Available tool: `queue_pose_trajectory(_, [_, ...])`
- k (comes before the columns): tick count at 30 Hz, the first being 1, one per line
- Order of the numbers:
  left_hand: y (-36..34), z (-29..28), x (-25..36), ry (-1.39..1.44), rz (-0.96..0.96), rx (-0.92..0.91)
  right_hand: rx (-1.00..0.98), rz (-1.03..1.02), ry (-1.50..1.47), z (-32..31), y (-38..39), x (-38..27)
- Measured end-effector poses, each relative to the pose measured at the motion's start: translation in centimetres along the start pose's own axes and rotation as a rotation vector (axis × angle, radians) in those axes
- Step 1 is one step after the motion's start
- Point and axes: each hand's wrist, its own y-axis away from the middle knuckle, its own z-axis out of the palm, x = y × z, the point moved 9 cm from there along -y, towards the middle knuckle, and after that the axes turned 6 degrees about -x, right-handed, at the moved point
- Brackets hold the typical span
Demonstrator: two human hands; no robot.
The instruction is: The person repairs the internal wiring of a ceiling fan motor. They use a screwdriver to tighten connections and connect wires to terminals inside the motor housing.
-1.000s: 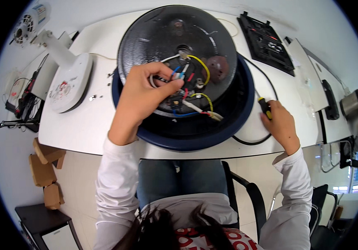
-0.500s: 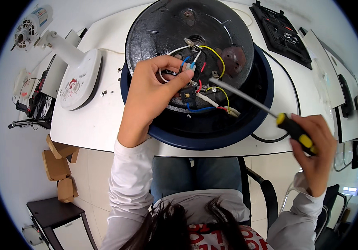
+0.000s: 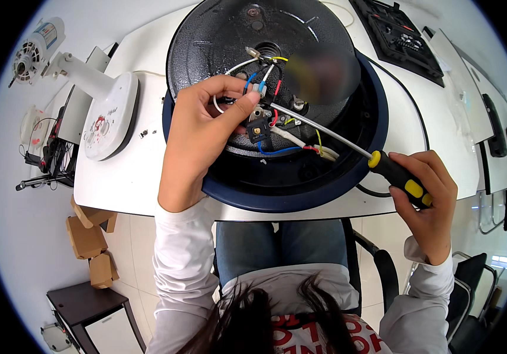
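My left hand [image 3: 191, 127] reaches over a round black metal base [image 3: 215, 38], thumb and forefinger pinched around a small wire connector [image 3: 257, 88]. Blue, white and red wires run around it. In my right hand [image 3: 433, 203] is a screwdriver [image 3: 396, 174] with a black and yellow handle. Its long shaft slants up to the left, and the tip ends close to my left fingertips. Whether it touches the connector I cannot tell. Just below sits a small black switch-like part [image 3: 258, 130]. The base leans inside a dark blue round housing [image 3: 301, 203].
A white fan-like stand [image 3: 115, 112] is at the left, with loose small metal parts [image 3: 144, 134] beside it. At the far right lies an open black tool case [image 3: 404, 44]. A black cable [image 3: 423, 118] curves around the housing. The white table's [image 3: 112, 197] front edge faces me.
The screwdriver has moved up and left, its tip now close to my left fingertips. My left hand keeps its pinch. The whole view has shifted slightly.
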Motion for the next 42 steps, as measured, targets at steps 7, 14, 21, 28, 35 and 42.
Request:
queue_pose_trajectory(7, [0.1,0.1,0.0,0.000,-0.008,-0.004,0.013,-0.022,0.012,-0.4,0.2,0.0])
queue_pose_trajectory(14, [0.1,0.2,0.1,0.005,-0.010,0.009,0.015,-0.011,0.016,-0.5,0.1,-0.2])
queue_pose_trajectory(21, [0.3,0.3,0.8,-0.109,0.110,0.078,0.015,-0.025,0.221,-2.2,-0.7,-3.1])
queue_pose_trajectory(28, [1.1,-0.1,1.5,-0.185,0.168,0.159,-0.093,-0.119,0.579,-3.9,-2.2,-8.6])
queue_pose_trajectory(35, [1.5,0.0,2.6,-0.235,0.246,0.187,-0.055,-0.365,0.824,-4.3,-3.1,-12.1])
queue_pose_trajectory(42, [1.3,0.1,1.9,-0.212,0.260,0.136,-0.101,-0.227,0.729,-4.8,-4.4,-12.0])
